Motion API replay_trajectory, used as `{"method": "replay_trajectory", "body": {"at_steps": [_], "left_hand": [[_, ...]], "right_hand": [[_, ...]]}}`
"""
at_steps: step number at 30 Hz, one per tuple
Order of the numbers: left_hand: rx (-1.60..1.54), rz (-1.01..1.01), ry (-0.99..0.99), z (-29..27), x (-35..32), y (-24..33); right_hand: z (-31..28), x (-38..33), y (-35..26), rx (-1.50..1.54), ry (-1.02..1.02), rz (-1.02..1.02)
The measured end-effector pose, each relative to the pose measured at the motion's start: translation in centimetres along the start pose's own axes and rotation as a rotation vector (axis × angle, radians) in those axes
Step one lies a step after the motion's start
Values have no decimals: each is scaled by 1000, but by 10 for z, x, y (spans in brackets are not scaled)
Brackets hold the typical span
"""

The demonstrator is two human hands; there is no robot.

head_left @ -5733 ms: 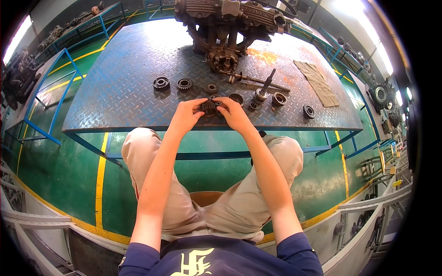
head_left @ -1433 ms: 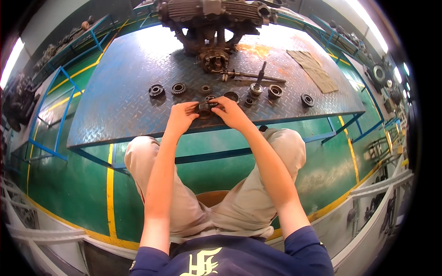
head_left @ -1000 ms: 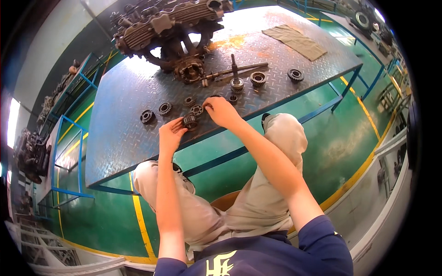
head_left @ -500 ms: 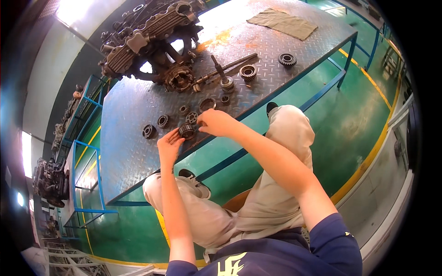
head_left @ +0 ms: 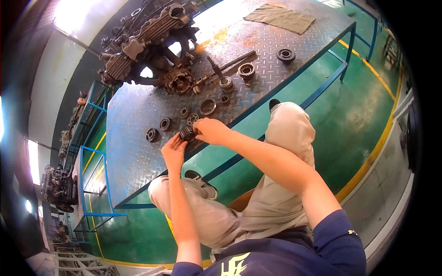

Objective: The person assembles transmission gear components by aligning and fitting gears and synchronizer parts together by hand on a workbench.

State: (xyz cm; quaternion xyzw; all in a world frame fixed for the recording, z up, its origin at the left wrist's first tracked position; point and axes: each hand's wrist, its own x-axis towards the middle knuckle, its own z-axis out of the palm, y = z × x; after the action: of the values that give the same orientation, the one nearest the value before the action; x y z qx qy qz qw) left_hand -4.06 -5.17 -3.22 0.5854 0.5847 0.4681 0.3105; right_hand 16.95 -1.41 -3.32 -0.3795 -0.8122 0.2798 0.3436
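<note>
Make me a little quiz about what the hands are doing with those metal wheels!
1. True or false: both hands hold one gear over the table edge.
2. Which lies at the table's far end? A) a cloth B) a bucket C) a hammer
3. What big machine part sits at the table's far left?

Key:
1. True: the left hand and right hand both grip it.
2. A
3. An engine.
</note>
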Motion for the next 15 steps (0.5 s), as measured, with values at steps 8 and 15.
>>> {"method": "replay_trajectory", "body": {"at_steps": [8,15], "left_hand": [[-42,34,0,0,0,-5],[-60,41,10,3,0,-2]], "right_hand": [[9,1,7,192,115,-64],[14,5,12,187,203,-96]]}}
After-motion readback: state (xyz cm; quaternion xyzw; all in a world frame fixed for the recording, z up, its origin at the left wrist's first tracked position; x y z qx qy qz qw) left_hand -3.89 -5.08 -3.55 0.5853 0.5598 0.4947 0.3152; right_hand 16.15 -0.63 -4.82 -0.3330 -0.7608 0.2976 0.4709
